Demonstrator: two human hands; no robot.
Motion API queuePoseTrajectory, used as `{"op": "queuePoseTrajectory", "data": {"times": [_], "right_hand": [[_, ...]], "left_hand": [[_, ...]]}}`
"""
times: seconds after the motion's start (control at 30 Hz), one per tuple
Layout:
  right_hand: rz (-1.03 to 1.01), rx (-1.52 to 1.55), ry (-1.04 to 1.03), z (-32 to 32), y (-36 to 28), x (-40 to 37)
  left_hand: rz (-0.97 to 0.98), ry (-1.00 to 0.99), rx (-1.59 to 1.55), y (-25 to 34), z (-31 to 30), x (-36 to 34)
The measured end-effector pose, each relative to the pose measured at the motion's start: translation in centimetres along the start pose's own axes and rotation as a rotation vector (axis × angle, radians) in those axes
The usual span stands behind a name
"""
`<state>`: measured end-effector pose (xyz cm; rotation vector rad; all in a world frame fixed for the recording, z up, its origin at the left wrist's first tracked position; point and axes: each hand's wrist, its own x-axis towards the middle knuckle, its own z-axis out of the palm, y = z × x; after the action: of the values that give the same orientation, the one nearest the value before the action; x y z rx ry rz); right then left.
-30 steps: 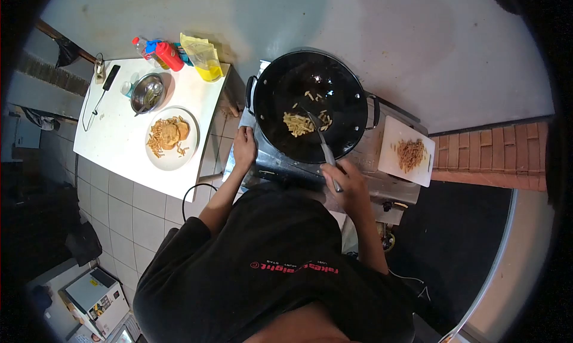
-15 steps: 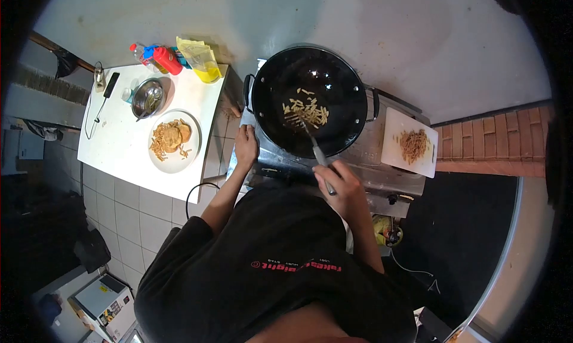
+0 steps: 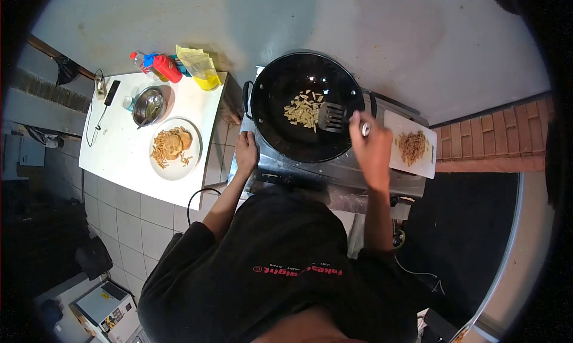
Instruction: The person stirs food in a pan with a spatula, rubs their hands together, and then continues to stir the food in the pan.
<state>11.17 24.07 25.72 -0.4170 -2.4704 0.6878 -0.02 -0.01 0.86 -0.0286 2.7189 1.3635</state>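
A large black wok (image 3: pixel 286 143) with two loop handles sits on the metal stove (image 3: pixel 298 176). Pale cut strips of food (image 3: pixel 302 110) lie heaped in its middle. My right hand (image 3: pixel 371 149) is closed round the handle of a slotted spatula (image 3: pixel 332 117). The spatula's head is inside the wok, at the right side of the strips. My left hand (image 3: pixel 246 154) rests with fingers extended on the stove's left edge, just below the wok's left handle. To the right, a white cutting board (image 3: pixel 396 157) carries a pile of browned strips (image 3: pixel 412 148).
A white table (image 3: pixel 122 170) stands at left. On it are a plate (image 3: pixel 173 174) of browned food, a metal bowl (image 3: pixel 138 111), a red bottle (image 3: pixel 168 69), a yellow pouch (image 3: pixel 206 80) and a black handheld item (image 3: pixel 112 92) with a cord. A wall (image 3: pixel 388 39) rises behind the stove.
My right hand has moved right and up, swinging the spatula from the middle of the strips to their right side. The strips have shifted slightly left. My left hand stays at the stove edge.
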Motion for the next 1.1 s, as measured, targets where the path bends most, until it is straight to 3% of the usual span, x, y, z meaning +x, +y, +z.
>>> {"op": "queuePoseTrajectory", "data": {"times": [0.4, 0.47, 0.5, 0.57, 0.67, 0.8, 0.97, 1.03, 1.1], "right_hand": [[-0.054, -0.171, -0.104, 1.4, 4.8, 7.6], [0.089, 0.113, -0.117, 3.1, 7.4, 7.3], [0.085, 0.111, -0.121, 4.2, 8.1, 6.9], [0.335, 0.488, -0.174, 5.8, 8.9, 5.7], [0.397, 0.617, -0.223, 7.0, 7.8, 3.6], [0.502, 0.802, -0.230, 7.5, 5.5, 0.9], [0.403, 0.920, -0.235, 7.1, 2.4, -2.5], [0.280, 0.779, -0.295, 6.1, 1.5, -3.5], [0.281, 0.742, -0.298, 5.4, 1.2, -4.4]], "left_hand": [[0.004, 0.004, -0.022, -0.1, 0.2, 0.0], [-0.015, 0.007, -0.014, 0.2, 0.0, -0.1], [-0.003, 0.009, -0.020, 0.4, -0.2, -0.2], [0.011, 0.013, -0.027, 0.3, 0.0, -0.3], [0.013, 0.071, -0.030, -0.2, 0.4, -0.2], [-0.028, -0.001, -0.015, -0.3, 0.1, -0.1], [0.011, 0.023, -0.037, -0.2, 0.1, -0.2], [0.004, 0.015, -0.035, -0.1, 0.2, 0.0], [0.023, 0.033, -0.033, -0.2, 0.3, 0.1]]}}
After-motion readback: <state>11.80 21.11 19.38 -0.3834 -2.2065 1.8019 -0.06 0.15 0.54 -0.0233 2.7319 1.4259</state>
